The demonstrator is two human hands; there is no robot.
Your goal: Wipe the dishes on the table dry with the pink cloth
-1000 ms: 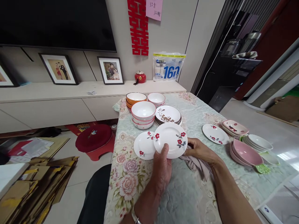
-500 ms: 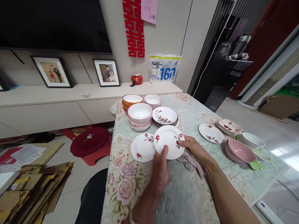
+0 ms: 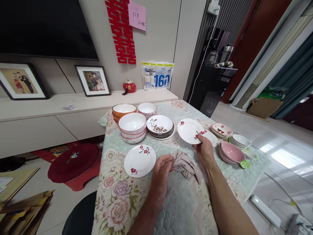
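My right hand [image 3: 205,149] grips the edge of a white plate with red flowers [image 3: 189,130], thumb on top. The plate is held tilted above the table and partly covers another white plate [image 3: 211,138] behind it. My left hand [image 3: 161,170] holds nothing, its fingers loosely curved and apart. Beside its fingertips lies a crumpled greyish-pink cloth [image 3: 186,164]; whether they touch I cannot tell. Left of that hand, a flowered white plate [image 3: 140,160] lies flat on the tablecloth.
Stacked red-rimmed bowls [image 3: 132,125], orange bowls [image 3: 123,110] and brown-flowered plates [image 3: 160,125] stand towards the back. Pink leaf-shaped dishes [image 3: 232,151] and small white bowls [image 3: 241,140] are at the right. A red stool [image 3: 73,163] stands left of the table.
The plate that both hands held has moved right, over towards the other plate, in my right hand alone. My left hand has let go of it. The view has turned right.
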